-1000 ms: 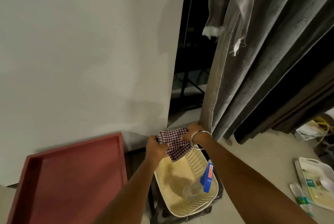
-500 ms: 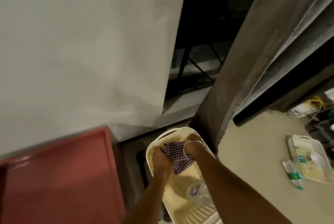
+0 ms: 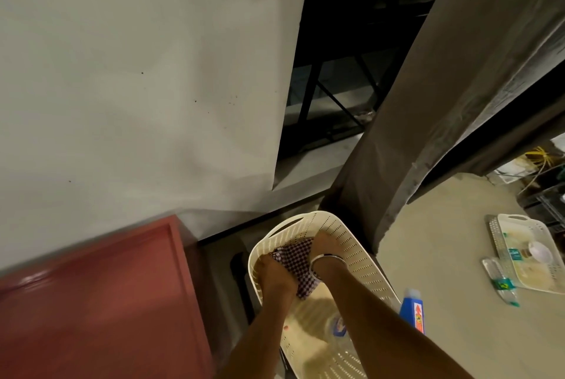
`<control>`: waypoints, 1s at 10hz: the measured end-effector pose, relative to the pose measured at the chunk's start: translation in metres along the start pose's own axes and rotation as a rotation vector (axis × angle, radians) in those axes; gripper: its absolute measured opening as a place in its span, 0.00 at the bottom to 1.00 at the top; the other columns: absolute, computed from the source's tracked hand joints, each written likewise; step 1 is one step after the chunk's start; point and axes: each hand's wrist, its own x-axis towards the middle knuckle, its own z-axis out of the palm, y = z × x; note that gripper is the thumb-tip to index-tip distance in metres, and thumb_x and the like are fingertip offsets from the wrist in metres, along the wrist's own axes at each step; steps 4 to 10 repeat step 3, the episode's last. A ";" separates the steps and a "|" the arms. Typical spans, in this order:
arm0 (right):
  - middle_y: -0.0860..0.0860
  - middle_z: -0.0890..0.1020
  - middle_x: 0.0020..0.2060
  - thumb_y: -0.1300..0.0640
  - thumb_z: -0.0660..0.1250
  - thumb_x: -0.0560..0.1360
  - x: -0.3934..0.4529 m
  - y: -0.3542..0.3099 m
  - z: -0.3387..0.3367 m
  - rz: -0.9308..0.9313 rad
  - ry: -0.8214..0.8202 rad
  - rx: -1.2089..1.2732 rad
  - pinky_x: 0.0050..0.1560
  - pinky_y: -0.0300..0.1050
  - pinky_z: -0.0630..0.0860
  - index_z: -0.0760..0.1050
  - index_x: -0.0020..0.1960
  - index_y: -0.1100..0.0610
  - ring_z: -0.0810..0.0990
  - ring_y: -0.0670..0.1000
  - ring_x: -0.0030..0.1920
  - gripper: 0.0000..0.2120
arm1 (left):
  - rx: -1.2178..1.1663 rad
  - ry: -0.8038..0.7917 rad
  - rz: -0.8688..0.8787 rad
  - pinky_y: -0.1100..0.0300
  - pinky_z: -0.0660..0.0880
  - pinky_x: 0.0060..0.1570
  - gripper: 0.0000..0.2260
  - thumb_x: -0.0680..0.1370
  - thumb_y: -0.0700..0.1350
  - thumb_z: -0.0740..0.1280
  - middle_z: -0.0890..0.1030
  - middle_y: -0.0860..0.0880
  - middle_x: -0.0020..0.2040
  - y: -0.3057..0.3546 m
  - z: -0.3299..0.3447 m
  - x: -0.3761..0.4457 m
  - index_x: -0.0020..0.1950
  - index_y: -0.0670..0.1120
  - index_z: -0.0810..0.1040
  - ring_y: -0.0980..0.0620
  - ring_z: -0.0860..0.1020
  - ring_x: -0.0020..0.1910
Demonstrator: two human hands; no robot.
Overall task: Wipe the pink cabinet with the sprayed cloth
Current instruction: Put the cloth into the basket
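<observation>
Over the cream basket [image 3: 360,244], checked cloth [image 3: 295,259] bunched between both hands

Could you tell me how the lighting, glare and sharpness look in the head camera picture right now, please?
Head view: dim, warm indoor light; the window gap is black. A soft glare streak sits on the pink cabinet top at far left, and its near edge is smeared by motion blur. Wide-angle bending curves the curtain. Both hands' shadows darken the cream basket under the checked cloth.

white wall [image 3: 137,73], grey curtain [image 3: 458,88], dark window [image 3: 351,57]
</observation>
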 end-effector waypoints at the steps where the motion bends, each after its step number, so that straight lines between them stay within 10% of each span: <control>1: 0.58 0.75 0.65 0.59 0.51 0.82 -0.002 0.002 0.000 -0.025 0.001 0.024 0.64 0.51 0.70 0.68 0.67 0.61 0.73 0.59 0.65 0.17 | 0.078 -0.006 0.033 0.51 0.70 0.67 0.25 0.75 0.41 0.64 0.71 0.40 0.68 0.004 -0.006 -0.008 0.70 0.36 0.63 0.42 0.70 0.68; 10: 0.58 0.73 0.64 0.59 0.52 0.81 -0.023 0.001 -0.014 -0.120 0.000 -0.055 0.63 0.54 0.70 0.65 0.67 0.59 0.73 0.59 0.64 0.16 | 0.232 -0.031 0.174 0.50 0.61 0.71 0.26 0.78 0.41 0.63 0.64 0.40 0.73 0.031 -0.036 -0.043 0.73 0.37 0.58 0.41 0.62 0.72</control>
